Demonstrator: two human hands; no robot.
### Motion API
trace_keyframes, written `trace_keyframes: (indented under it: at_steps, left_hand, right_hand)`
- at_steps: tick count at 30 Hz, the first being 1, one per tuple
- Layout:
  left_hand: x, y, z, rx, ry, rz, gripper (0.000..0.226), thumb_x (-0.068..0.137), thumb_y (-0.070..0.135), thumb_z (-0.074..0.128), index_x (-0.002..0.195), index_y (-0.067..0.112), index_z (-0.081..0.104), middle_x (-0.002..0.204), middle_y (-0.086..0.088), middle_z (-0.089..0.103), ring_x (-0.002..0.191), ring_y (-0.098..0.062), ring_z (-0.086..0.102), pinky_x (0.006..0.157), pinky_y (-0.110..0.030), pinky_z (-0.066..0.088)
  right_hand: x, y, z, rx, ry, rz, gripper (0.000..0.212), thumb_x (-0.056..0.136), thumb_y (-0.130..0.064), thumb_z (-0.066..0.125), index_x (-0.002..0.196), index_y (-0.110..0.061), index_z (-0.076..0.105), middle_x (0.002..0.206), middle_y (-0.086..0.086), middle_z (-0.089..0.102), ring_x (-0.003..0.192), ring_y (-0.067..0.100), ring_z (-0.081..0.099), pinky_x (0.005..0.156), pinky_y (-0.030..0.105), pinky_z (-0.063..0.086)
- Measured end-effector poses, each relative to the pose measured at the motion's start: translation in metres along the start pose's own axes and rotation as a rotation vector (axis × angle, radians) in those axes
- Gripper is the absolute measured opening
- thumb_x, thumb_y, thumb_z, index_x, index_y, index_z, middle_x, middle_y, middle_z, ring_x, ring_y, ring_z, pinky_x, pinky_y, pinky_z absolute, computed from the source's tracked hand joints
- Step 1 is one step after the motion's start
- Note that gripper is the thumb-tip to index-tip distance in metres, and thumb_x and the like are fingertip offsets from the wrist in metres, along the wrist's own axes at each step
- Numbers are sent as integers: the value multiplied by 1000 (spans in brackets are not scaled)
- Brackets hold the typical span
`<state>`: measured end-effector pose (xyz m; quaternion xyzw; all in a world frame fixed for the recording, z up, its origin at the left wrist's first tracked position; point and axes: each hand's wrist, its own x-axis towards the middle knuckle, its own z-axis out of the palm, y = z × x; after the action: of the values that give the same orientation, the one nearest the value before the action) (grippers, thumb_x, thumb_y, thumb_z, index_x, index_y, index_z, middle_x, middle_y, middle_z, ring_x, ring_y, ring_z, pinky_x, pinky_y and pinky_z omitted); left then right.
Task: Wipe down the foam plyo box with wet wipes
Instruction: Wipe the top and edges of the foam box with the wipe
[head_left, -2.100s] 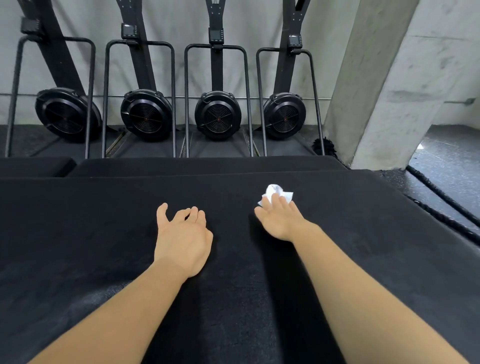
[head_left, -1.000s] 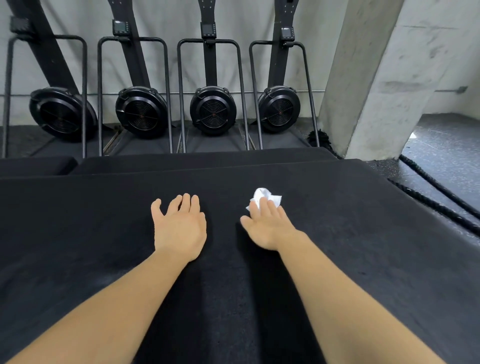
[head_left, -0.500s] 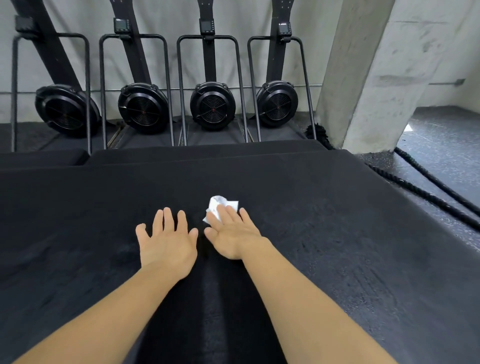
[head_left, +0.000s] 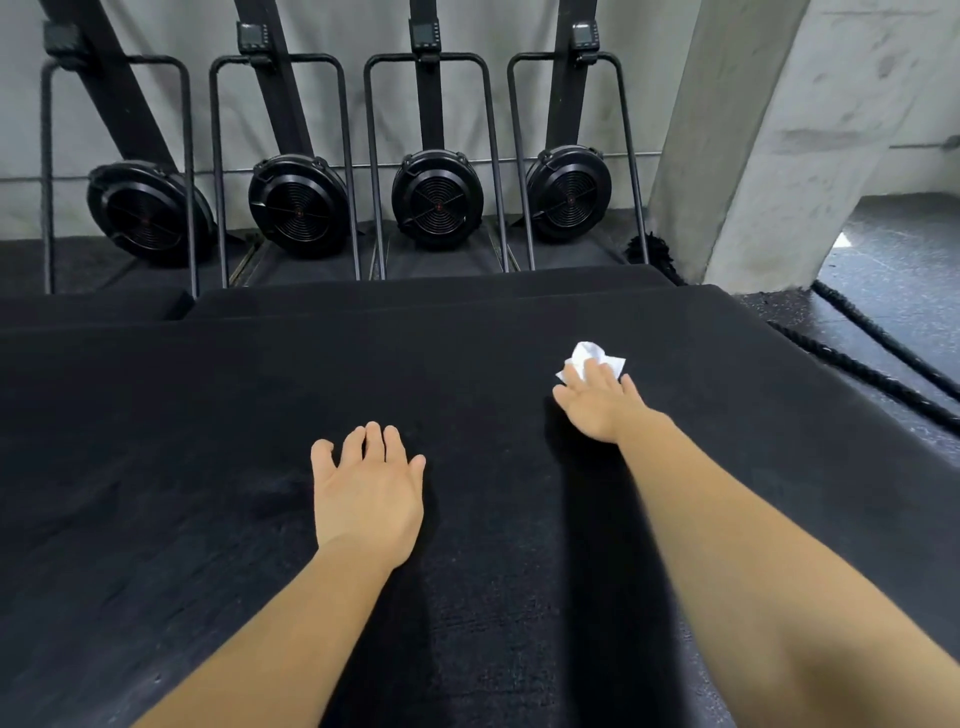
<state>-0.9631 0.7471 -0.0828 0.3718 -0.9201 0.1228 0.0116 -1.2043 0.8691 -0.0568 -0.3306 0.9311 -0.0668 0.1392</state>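
Note:
The black foam plyo box (head_left: 182, 467) fills the lower view, its flat top facing me. A crumpled white wet wipe (head_left: 592, 358) lies on the top toward the far right. My right hand (head_left: 597, 405) presses flat on the wipe with straight fingers; part of the wipe is hidden under them. My left hand (head_left: 369, 488) rests flat on the box top near the middle, fingers spread, holding nothing.
A second black foam box (head_left: 415, 296) lies just beyond the far edge. Several black fan machines (head_left: 436, 200) with metal frames stand against the wall. A concrete pillar (head_left: 769, 145) rises at the right, with thick black ropes (head_left: 872, 374) on the floor beside the box.
My right hand has slid the wipe to the right and farther away across the box top. My left hand stays flat near the middle.

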Motion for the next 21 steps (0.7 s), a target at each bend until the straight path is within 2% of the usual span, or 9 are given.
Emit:
trace_keyframes:
  at_steps: [5, 8, 10, 13, 16, 21]
  left_hand:
    - [-1, 1, -1, -6, 0, -4, 60, 101, 42, 5, 151, 14, 22, 157, -2, 28, 144, -21, 23, 111, -49, 9]
    - [-1, 1, -4, -7, 4, -10, 60, 100, 41, 4, 148, 14, 27, 154, 0, 33, 141, -20, 27, 109, -49, 10]
    - [-2, 1, -5, -23, 2, -14, 59, 100, 41, 4, 147, 15, 29, 152, 0, 35, 140, -20, 28, 109, -49, 10]
    - [-3, 0, -6, -42, 11, -13, 56, 100, 40, 6, 143, 16, 34, 147, 2, 40, 138, -19, 31, 109, -48, 12]
    - [-3, -1, -5, -57, 6, -11, 54, 100, 39, 6, 143, 17, 31, 151, 2, 35, 139, -18, 28, 108, -47, 10]
    - [-2, 0, -3, -41, 20, -14, 56, 100, 39, 6, 145, 18, 31, 152, 3, 35, 140, -17, 29, 110, -48, 11]
  right_hand:
    - [-28, -33, 13, -80, -7, -61, 57, 102, -41, 20, 153, -14, 16, 155, 9, 16, 139, 25, 17, 115, 38, 15]
    - [-54, -58, 22, -51, -23, -140, 56, 102, -40, 20, 152, -13, 19, 155, 9, 15, 141, 25, 15, 116, 40, 14]
    - [-71, -76, 29, -4, -48, -190, 57, 102, -40, 19, 153, -14, 18, 157, 7, 12, 144, 24, 9, 118, 41, 11]
    - [-91, -99, 39, 60, -115, -249, 60, 102, -42, 16, 157, -18, 6, 163, 3, -4, 149, 20, -6, 121, 41, 0]
    - [-100, -111, 46, 68, -168, -281, 60, 103, -43, 12, 157, -21, -4, 163, 2, -18, 149, 17, -20, 121, 38, -11]
    - [-89, -95, 42, -42, -137, -329, 56, 104, -41, 10, 157, -27, -4, 164, -3, -15, 149, 12, -18, 120, 39, -14]
